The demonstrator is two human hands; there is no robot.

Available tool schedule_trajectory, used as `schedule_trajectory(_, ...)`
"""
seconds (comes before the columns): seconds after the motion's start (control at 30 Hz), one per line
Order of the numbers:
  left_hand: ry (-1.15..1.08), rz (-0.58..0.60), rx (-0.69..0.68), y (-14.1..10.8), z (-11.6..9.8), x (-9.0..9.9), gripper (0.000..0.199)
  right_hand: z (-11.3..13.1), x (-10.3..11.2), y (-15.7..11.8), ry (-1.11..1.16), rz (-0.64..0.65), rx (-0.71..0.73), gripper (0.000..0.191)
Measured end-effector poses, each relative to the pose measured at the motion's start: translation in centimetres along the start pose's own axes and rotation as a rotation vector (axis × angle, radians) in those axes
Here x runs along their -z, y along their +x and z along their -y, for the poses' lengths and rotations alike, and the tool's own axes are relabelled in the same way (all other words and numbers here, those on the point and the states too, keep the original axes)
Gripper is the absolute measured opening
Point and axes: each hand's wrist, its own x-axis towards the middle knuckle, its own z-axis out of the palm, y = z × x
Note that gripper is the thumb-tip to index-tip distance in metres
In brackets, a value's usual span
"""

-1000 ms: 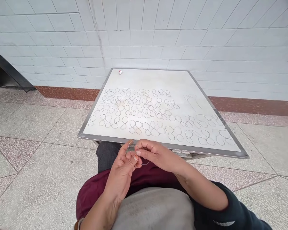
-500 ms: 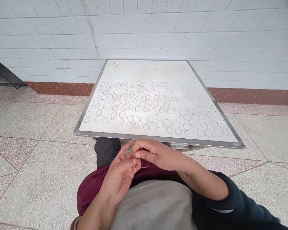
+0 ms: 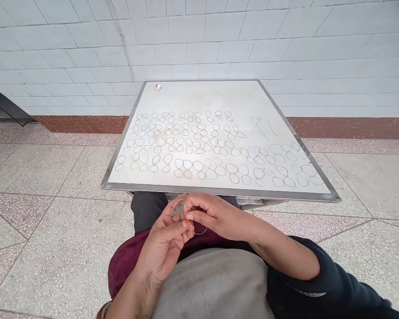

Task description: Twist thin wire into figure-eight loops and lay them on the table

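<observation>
Over my lap, just short of the table's front edge, both hands are closed on one thin wire loop. My left hand, palm up, pinches the wire between thumb and fingers. From the right my right hand reaches across and grips it with thumb and forefinger, close to the left thumb. One round of the wire shows above the left fingers and another below the right hand, like a figure eight. Where the wire crosses is hidden by the fingertips.
A white table with a grey metal rim stands before me. Rows of figure-eight wire loops lie across it. Looser bent wires lie at the right, and a small red-and-white item sits at the far left corner. Behind is a tiled wall.
The view has shifted slightly. Both hands keep nearly the same place and grip, and the lower round of wire shows a little more below the right hand.
</observation>
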Motion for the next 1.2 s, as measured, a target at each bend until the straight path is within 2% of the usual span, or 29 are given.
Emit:
schedule_trajectory(0.1, -0.021, -0.016, 0.029, -0.1, 0.1, -0.1, 0.038, -0.4, -0.1, 0.1, 0.071, 0.020, -0.020, 0.013)
schedule_trajectory(0.3, 0.006, -0.042, 0.075, 0.0, 0.0, 0.3, 0.035, -0.3, 0.1, 0.0, 0.045, 0.052, -0.033, 0.013)
schedule_trajectory(0.53, 0.054, -0.024, 0.084, 0.0, -0.2, 0.3, 0.035, -0.2, 0.1, -0.1, -0.068, 0.039, -0.053, 0.015)
schedule_trajectory(0.73, 0.064, -0.042, -0.036, 0.0, 0.0, 0.4, 0.036, -0.7, -0.3, 0.3, 0.275, -0.018, -0.064, 0.019)
schedule_trajectory(0.93, 0.117, -0.026, -0.103, -0.2, 0.0, 0.3, 0.036, -0.9, -0.5, 0.2, 0.381, -0.080, -0.090, 0.023)
schedule_trajectory(1.2, 0.064, -0.056, -0.097, 0.0, 0.3, 0.4, 0.033, -1.2, -1.0, 0.3, 0.516, -0.084, -0.059, 0.022)
